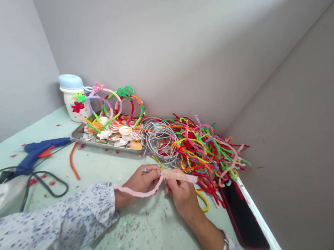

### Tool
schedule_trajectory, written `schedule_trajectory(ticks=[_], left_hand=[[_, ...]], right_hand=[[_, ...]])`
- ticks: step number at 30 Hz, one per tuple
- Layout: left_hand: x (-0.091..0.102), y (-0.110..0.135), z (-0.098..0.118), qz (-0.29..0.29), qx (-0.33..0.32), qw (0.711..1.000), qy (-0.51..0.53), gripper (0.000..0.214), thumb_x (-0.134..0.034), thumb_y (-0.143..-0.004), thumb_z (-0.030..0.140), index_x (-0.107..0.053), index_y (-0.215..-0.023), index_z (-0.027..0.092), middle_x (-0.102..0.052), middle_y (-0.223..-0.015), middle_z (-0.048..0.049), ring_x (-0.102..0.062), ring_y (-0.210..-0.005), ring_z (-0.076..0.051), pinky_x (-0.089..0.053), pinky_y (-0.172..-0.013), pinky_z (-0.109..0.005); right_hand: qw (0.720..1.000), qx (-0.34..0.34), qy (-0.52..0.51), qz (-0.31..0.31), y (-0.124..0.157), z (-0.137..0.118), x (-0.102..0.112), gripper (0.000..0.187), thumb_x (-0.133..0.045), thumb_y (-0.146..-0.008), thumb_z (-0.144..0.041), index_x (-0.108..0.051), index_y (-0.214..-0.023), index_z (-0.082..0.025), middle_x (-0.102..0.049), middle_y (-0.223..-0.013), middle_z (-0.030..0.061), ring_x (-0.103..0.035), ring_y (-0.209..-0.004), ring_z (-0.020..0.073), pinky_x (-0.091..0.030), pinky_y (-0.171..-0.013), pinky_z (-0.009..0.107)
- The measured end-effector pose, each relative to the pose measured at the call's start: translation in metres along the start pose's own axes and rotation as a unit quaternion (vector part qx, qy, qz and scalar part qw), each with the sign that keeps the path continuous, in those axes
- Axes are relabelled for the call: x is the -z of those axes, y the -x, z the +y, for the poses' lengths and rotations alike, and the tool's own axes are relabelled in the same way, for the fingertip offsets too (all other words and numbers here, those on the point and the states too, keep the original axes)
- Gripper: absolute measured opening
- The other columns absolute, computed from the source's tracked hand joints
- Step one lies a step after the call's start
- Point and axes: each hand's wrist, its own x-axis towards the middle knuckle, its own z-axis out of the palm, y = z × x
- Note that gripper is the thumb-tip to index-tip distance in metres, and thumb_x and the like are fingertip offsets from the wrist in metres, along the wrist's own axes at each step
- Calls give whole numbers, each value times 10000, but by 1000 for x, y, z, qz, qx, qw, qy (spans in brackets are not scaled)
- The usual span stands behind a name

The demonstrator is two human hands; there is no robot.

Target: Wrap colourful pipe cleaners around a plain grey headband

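Note:
Both my hands meet over the front middle of the table. My left hand (145,180) is closed, with a short grey piece of a narrow headband (145,170) sticking out past its fingers. My right hand (180,191) pinches the stretch wrapped in pale pink fuzz, which runs out to the right. From between the hands a loose pink pipe cleaner (136,193) droops and curves left across my left wrist. The fingertips partly hide where it meets the band.
Behind my hands lie grey metal hoops (161,140) and a heap of coloured pipe cleaners (204,146). A metal tray (108,146) holds shells, with wrapped headbands (141,111) above. Leftward are a white jar (70,98) and blue glue gun (32,156); rightward, a black phone (245,217).

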Motion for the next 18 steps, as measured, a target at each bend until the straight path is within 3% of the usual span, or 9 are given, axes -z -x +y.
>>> schedule_trajectory(ticks=[8,18], left_hand=[[3,-1,0,-12,-42,998,-56,248,-527,-709,338,-462,-538,171,-420,-518,23,-348,-505,-105,-247,-487,-255],[6,-4,-17,-16,-53,998,-19,332,-513,-785,417,-480,-568,168,-387,-498,39,-296,-453,-83,-200,-460,-251]], right_hand=[[1000,-6,9,0,-1,6,-1,185,-466,-846,-206,-549,-683,-181,-535,-541,-37,-518,-516,128,-386,-550,231],[1000,-9,8,2,-1,3,1,135,-503,-826,-238,-591,-747,-173,-543,-533,-37,-539,-516,132,-397,-539,226]])
